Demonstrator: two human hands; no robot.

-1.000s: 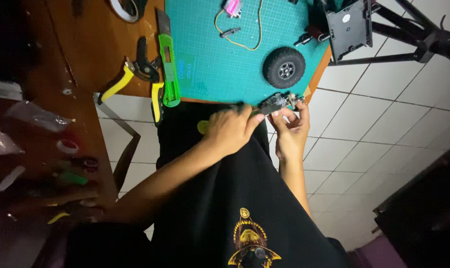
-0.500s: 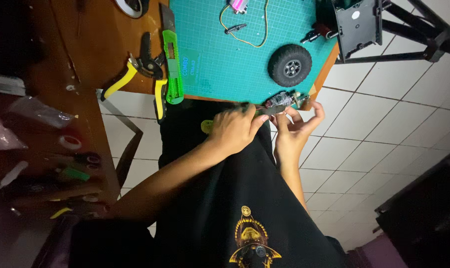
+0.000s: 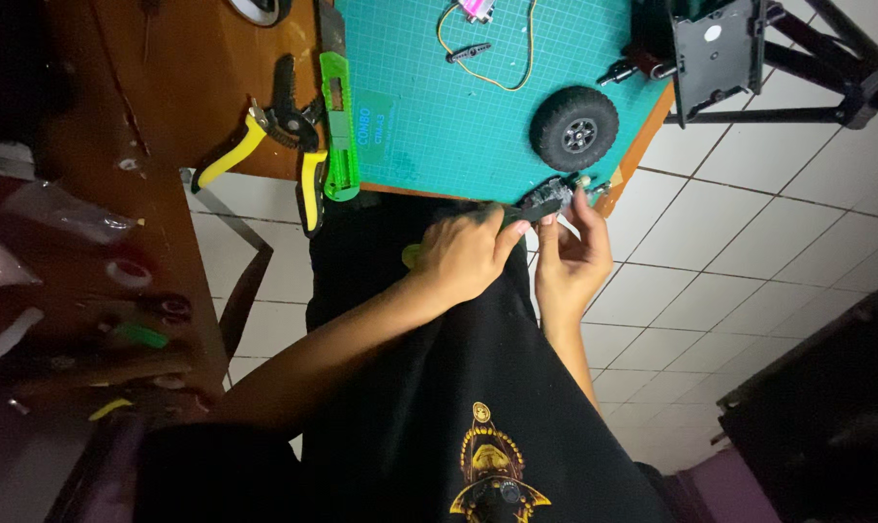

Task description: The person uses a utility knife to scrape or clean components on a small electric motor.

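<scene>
My left hand point(image 3: 463, 257) is closed around a dark slim tool point(image 3: 528, 212) with a yellow-green handle end point(image 3: 412, 257). Its tip points at a small grey and black mechanical part point(image 3: 558, 187). This part rests at the near edge of the green cutting mat point(image 3: 439, 116). My right hand point(image 3: 569, 261) holds the part from the right, fingertips pinching it. Both hands meet over my black shirt point(image 3: 477, 387), just below the table edge.
On the mat lie a black rubber wheel point(image 3: 574, 128), a yellow wire point(image 3: 492, 63) and a black chassis plate point(image 3: 715, 48). A green utility knife point(image 3: 340, 126) and yellow-handled pliers point(image 3: 264, 145) lie on the brown table. Tripod legs point(image 3: 816, 82) stand over the white tiled floor at right.
Both hands stay on the small part at the mat's edge. My right fingers have closed in around it, and the view has shifted slightly.
</scene>
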